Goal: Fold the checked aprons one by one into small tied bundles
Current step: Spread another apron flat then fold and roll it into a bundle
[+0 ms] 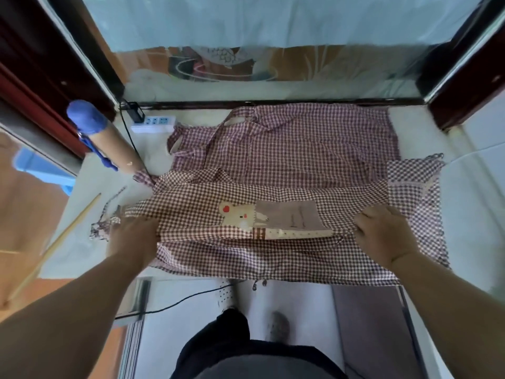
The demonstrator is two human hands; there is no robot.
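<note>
A brown-and-white checked apron [207, 192] with a bear patch and a brown pocket [289, 214] lies folded lengthwise across the white table [470, 203], on top of a second, spread-out checked apron [314, 138]. My left hand [134, 236] grips the folded apron's left end, fingers curled under the cloth. My right hand [382, 231] grips its right end the same way. A thin tie string [109, 212] trails off to the left of my left hand.
A cardboard tube with a blue cap [101, 135] leans at the back left, beside a white power strip [154, 123] and a black cable [131, 140]. A wooden stick [57, 244] lies along the left edge. A glass panel stands behind the table.
</note>
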